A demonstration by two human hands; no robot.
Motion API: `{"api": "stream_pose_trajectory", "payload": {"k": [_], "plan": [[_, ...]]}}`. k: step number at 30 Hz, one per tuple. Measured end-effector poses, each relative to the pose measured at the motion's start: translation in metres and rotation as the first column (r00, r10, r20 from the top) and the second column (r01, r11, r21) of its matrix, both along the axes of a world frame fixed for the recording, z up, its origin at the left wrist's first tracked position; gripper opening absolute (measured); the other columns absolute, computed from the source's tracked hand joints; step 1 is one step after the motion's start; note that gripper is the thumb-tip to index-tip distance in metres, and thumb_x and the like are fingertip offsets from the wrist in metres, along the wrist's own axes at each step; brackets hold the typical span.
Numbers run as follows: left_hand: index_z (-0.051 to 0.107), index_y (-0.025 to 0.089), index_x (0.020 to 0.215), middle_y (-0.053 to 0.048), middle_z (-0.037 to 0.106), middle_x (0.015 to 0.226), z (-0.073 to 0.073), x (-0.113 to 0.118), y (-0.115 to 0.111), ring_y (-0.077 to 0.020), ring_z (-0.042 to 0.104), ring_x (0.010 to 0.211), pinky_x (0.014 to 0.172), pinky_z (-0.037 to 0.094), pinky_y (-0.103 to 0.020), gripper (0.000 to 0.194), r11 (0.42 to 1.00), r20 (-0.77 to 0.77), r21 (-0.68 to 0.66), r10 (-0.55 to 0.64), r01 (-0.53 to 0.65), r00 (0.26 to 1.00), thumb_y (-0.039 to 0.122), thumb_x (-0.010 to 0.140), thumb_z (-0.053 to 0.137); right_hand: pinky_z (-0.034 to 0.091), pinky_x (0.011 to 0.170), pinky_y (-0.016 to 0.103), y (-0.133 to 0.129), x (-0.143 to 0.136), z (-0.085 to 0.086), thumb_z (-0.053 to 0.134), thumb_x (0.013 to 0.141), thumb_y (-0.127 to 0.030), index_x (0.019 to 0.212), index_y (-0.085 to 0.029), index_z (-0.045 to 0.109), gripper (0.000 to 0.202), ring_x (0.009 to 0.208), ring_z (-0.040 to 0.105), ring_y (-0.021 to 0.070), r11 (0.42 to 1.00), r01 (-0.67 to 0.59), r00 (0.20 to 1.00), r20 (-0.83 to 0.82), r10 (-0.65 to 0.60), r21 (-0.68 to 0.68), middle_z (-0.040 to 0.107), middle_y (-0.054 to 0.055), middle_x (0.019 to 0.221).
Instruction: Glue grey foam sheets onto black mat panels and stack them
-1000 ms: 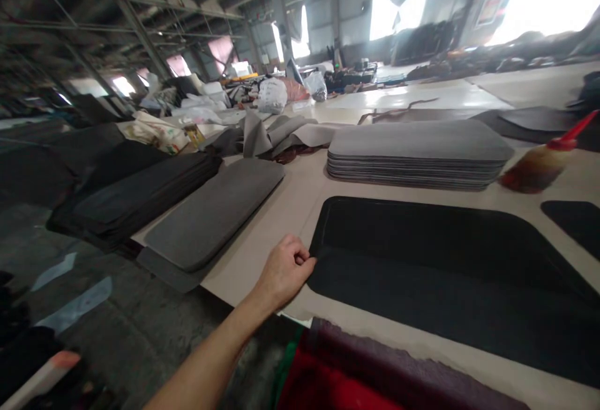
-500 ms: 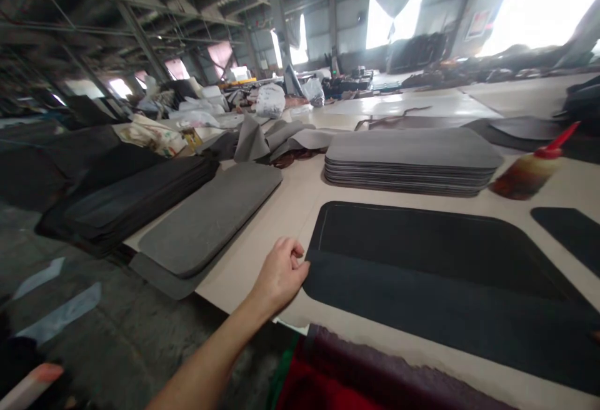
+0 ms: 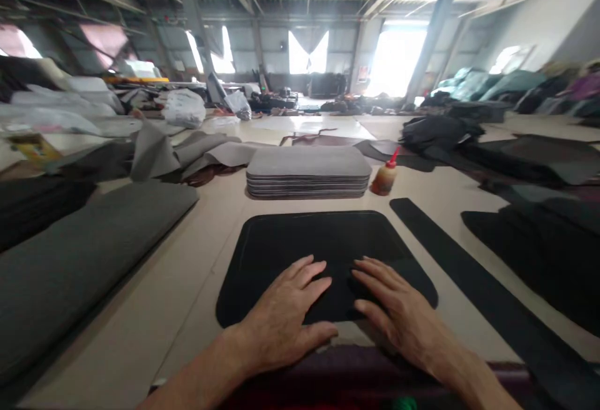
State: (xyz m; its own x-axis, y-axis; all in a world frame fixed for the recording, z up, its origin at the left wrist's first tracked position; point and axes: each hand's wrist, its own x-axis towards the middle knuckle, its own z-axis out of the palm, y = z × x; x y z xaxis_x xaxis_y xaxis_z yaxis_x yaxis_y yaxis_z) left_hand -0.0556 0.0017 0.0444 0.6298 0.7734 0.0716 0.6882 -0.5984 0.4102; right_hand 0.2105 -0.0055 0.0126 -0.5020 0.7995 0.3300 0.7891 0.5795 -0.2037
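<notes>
A black sheet [image 3: 300, 235] with rounded corners lies flat on the pale table [image 3: 201, 285] in front of me. Fingers spread, my left hand [image 3: 290, 310] rests on the near half of this sheet, left of its middle. To its right, my right hand [image 3: 394, 310] is also open with fingers stretched over the sheet; whether every fingertip touches cannot be made out. Neither hand holds anything. Just beyond the sheet stands a neat stack of grey panels [image 3: 307, 163]. A squeeze bottle with a red nozzle [image 3: 384, 177] stands beside that stack.
A long black strip [image 3: 478, 291] runs along the right side. Thick grey panels [image 3: 94, 260] cover the left, and dark material [image 3: 553, 254] is heaped far right. Loose grey pieces [image 3: 187, 157] and plastic bags [image 3: 184, 109] lie further back. Purplish material [image 3: 328, 366] hangs at the near edge.
The view has swung to the right. My left hand has moved from the sheet's left edge onto its surface, opening its fingers. My right hand has come fully into view on the sheet.
</notes>
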Motion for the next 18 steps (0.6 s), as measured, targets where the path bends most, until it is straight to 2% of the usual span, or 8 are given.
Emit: {"api": "stream_pose_trajectory", "payload": {"k": [3, 6, 9, 11, 16, 18], "plan": [[0.031, 0.021, 0.154, -0.009, 0.02, 0.165, -0.006, 0.01, 0.002, -0.0326, 0.014, 0.153, 0.124, 0.021, -0.057, 0.086, 0.994, -0.198, -0.087, -0.088, 0.072, 0.976, 0.061, 0.086, 0.064, 0.033, 0.117, 0.056, -0.008, -0.014, -0.003, 0.043, 0.107, -0.054, 0.151, -0.008, 0.043, 0.063, 0.145, 0.025, 0.0318, 0.993, 0.003, 0.985, 0.173, 0.017, -0.116, 0.029, 0.013, 0.157], [0.021, 0.024, 0.157, -0.008, 0.013, 0.165, -0.016, 0.005, 0.005, -0.0325, 0.012, 0.153, 0.123, 0.021, -0.059, 0.091, 0.994, -0.283, -0.039, -0.108, 0.101, 0.953, 0.067, 0.087, 0.059, 0.027, 0.118, 0.058, -0.019, -0.008, -0.005, 0.046, 0.104, -0.061, 0.154, -0.003, 0.033, 0.078, 0.147, 0.015, 0.0352, 0.98, 0.114, 0.97, 0.232, -0.074, -0.166, 0.015, 0.017, 0.159], [0.02, 0.024, 0.157, -0.009, 0.017, 0.164, -0.027, -0.002, 0.007, -0.0344, 0.019, 0.151, 0.119, 0.03, -0.06, 0.091, 0.983, -0.314, 0.088, -0.128, 0.163, 0.941, 0.071, 0.087, 0.055, 0.024, 0.118, 0.057, -0.027, 0.004, -0.005, 0.047, 0.101, -0.066, 0.155, 0.0, 0.028, 0.087, 0.147, 0.008, 0.0375, 0.944, 0.256, 0.945, 0.258, -0.199, -0.21, 0.008, 0.021, 0.159], [0.019, 0.022, 0.157, -0.011, 0.023, 0.161, -0.033, -0.006, 0.009, -0.0353, 0.027, 0.148, 0.115, 0.038, -0.059, 0.091, 0.951, -0.317, 0.21, -0.154, 0.228, 0.936, 0.072, 0.088, 0.051, 0.023, 0.118, 0.057, -0.03, 0.011, -0.006, 0.049, 0.101, -0.065, 0.154, 0.002, 0.026, 0.089, 0.147, 0.006, 0.0386, 0.913, 0.335, 0.92, 0.291, -0.262, -0.234, 0.005, 0.023, 0.157], [0.012, 0.021, 0.158, -0.011, 0.034, 0.156, -0.046, -0.013, 0.02, -0.0316, 0.042, 0.141, 0.11, 0.047, -0.044, 0.095, 0.821, -0.312, 0.49, -0.149, 0.293, 0.938, 0.07, 0.088, 0.053, 0.021, 0.118, 0.056, -0.032, 0.022, -0.01, 0.052, 0.101, -0.059, 0.152, 0.006, 0.026, 0.086, 0.145, 0.004, 0.0392, 0.863, 0.461, 0.863, 0.328, -0.383, -0.205, 0.002, 0.026, 0.155], [0.02, 0.024, 0.156, -0.007, 0.038, 0.154, -0.056, -0.015, 0.027, -0.0302, 0.049, 0.137, 0.105, 0.052, -0.038, 0.087, 0.77, -0.32, 0.552, -0.159, 0.32, 0.934, 0.066, 0.089, 0.056, 0.022, 0.118, 0.055, -0.031, 0.028, -0.01, 0.053, 0.1, -0.058, 0.152, 0.007, 0.027, 0.087, 0.145, 0.007, 0.0393, 0.851, 0.486, 0.853, 0.319, -0.413, -0.2, 0.003, 0.026, 0.154]]}}
